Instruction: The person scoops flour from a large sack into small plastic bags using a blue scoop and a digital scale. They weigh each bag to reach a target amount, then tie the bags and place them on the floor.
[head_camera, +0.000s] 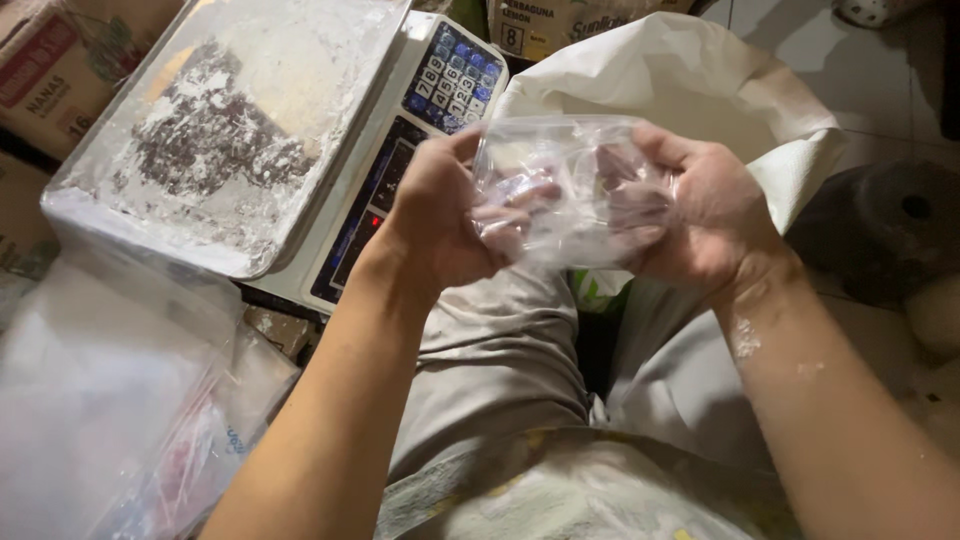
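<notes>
Both hands hold one small clear plastic bag (560, 165) at chest height over my lap. My left hand (445, 215) pinches its left side, thumb on top and fingers showing through the film. My right hand (700, 210) grips the right side the same way. The bag looks empty and its mouth is spread between the hands. Behind it stands a large white sack (690, 80) with its top rolled open. White powder dusts my right forearm.
A digital weighing scale (400, 170) with a powder-covered steel pan (230, 130) and blue keypad sits at upper left. A pile of clear plastic bags (110, 400) lies at lower left. Cardboard boxes (60, 60) stand behind. A dark round object (890, 225) rests at right.
</notes>
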